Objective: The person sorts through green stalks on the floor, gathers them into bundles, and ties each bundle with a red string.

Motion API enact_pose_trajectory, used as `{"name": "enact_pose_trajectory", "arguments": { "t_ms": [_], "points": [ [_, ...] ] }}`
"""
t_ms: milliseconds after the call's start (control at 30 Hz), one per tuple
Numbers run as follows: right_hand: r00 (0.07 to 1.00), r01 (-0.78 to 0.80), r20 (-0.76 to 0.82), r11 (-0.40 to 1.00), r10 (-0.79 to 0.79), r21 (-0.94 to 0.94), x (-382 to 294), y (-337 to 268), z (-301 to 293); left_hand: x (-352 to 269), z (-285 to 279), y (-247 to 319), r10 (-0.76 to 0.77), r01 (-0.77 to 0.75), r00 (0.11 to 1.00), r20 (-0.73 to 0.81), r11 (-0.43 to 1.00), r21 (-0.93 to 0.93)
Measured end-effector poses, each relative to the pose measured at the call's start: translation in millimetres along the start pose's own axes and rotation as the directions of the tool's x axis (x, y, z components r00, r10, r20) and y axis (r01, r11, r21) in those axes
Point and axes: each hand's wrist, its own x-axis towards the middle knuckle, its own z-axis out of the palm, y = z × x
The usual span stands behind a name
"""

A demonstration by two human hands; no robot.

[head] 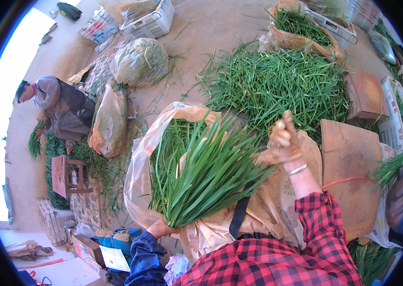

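Observation:
My left hand (pixel 160 228) grips a bunch of long flat green leaves, which look like garlic chives (pixel 201 178), by the stalk end. The leaves fan up and to the right over my lap. Behind and beside them, a translucent plastic bag (pixel 137 171) stands open with more green leaves (pixel 176 139) inside. My right hand (pixel 283 141) is raised to the right of the bunch, apart from it, fingers curled in; nothing held shows plainly. Beyond it spreads a heap of loose leaves (pixel 280 85) on the floor. A stained apron (pixel 219 228) covers my lap.
A co-worker (pixel 58 103) at the left holds a bunch of leaves. Near them stand a small wooden stool (pixel 67 175) and a filled bag (pixel 110 121). A brown board (pixel 351 175) lies to my right, with a wooden block (pixel 364 94) beyond. White crates (pixel 151 21) stand at the back.

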Motion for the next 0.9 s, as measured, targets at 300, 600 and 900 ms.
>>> {"name": "enact_pose_trajectory", "arguments": {
  "t_ms": [300,600,900],
  "points": [
    [0.766,-0.619,-0.222,0.597,0.604,-0.51,-29,75,49,-1,0,6,0.063,-0.063,0.998,-0.008,0.998,0.031],
    [0.86,-0.509,-0.255,0.769,0.442,-0.386,-42,136,46,3,0,0,-0.024,0.025,1.0,-0.016,0.997,0.068],
    [0.842,0.009,0.538,-0.996,-0.04,-0.088,-1,6,60,6,2,-7,0.105,-0.102,0.993,-0.047,0.993,0.054]
  ]
}}
